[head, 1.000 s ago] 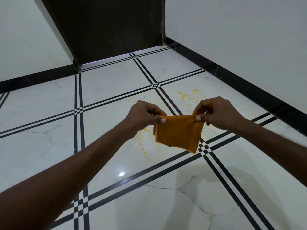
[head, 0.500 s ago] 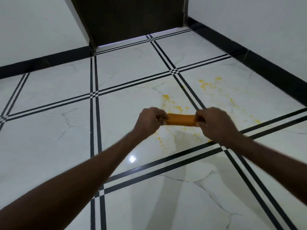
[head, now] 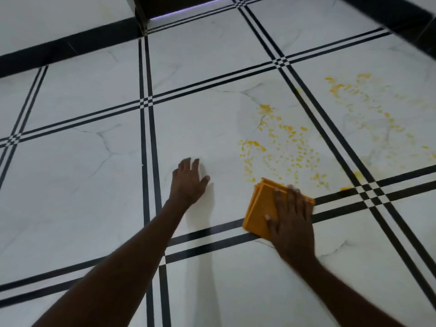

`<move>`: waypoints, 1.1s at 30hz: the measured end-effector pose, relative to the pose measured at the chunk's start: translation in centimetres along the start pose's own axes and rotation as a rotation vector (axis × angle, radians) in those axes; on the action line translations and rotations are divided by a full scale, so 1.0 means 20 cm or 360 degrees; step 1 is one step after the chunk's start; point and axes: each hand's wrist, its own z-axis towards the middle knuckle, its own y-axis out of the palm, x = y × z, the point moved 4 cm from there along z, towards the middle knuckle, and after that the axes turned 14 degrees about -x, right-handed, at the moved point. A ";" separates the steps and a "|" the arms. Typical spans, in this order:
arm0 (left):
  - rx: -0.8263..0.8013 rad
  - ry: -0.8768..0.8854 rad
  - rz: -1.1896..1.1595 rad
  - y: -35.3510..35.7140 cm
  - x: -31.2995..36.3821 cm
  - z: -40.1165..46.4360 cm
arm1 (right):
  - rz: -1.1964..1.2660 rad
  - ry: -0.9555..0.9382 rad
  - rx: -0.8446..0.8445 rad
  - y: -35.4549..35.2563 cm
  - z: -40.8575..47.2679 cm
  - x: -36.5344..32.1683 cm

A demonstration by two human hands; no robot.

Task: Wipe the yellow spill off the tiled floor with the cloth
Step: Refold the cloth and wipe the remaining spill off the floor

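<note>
An orange cloth (head: pixel 260 207), folded into a square, lies flat on the white tiled floor (head: pixel 200 128). My right hand (head: pixel 291 217) presses down on it with the fingers spread over its top. The yellow spill (head: pixel 280 147) is a scatter of droplets just beyond the cloth, and a second yellow patch (head: pixel 361 107) spreads over the tile to the right. My left hand (head: pixel 188 180) rests palm down on the bare tile left of the cloth, fingers apart, holding nothing.
Black double stripes (head: pixel 151 161) cross the floor between tiles. A black skirting board (head: pixel 66 47) runs along the white wall at the back left, with a dark doorway (head: pixel 179 3) at the top. Another dark skirting (head: pixel 415 27) edges the right wall.
Both hands held the cloth in the air and folded it. Now the view is lower, the cloth is on the floor under my right hand, and my left hand has let go.
</note>
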 end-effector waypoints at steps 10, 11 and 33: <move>0.0238 -0.0133 -0.0099 0.21 -0.25 0.14 | -0.0297 -0.0575 -0.0081 0.01 0.59 -0.24; 0.0234 -0.0151 -0.0108 0.21 -0.25 0.15 | -0.0270 -0.0306 -0.0019 -0.06 0.67 -0.13; 0.0358 -0.0135 -0.0244 0.03 -0.17 0.35 | -0.0095 0.0051 0.0065 -0.05 0.52 -0.32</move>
